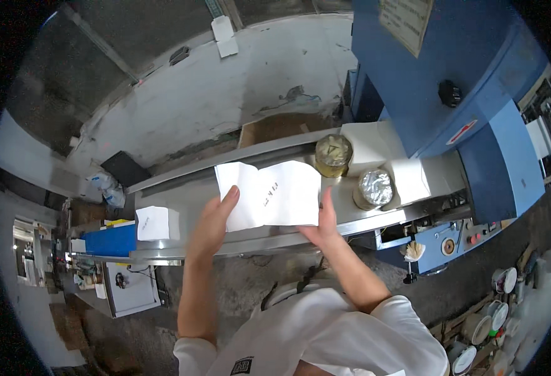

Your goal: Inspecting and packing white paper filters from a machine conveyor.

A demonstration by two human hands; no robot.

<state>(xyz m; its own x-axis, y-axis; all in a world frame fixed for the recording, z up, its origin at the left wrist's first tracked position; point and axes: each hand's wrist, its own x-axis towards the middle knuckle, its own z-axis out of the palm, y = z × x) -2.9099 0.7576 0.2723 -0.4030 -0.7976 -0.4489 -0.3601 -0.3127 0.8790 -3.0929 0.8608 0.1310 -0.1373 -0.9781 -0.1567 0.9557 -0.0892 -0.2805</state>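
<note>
White paper sheets (pixel 291 203), slightly bowed and with small dark marks near the middle, are held up above a long metal bench (pixel 191 200). My left hand (pixel 210 224) grips their left edge, thumb on top and fingers behind. At the lower right corner my right hand (pixel 324 227) has its thumb raised along the edge and its fingers under the paper, holding it from that side. How many sheets there are, I cannot make out. The fingers beneath are partly hidden.
Two jars, one yellowish (pixel 333 164) and one silvery-topped (pixel 374 188), stand right of the paper beside a large blue machine (pixel 432 75). Left on the bench are a white paper stack (pixel 152 224) and a blue box (pixel 110 240). Several buckets (pixel 476 329) line the floor at lower right.
</note>
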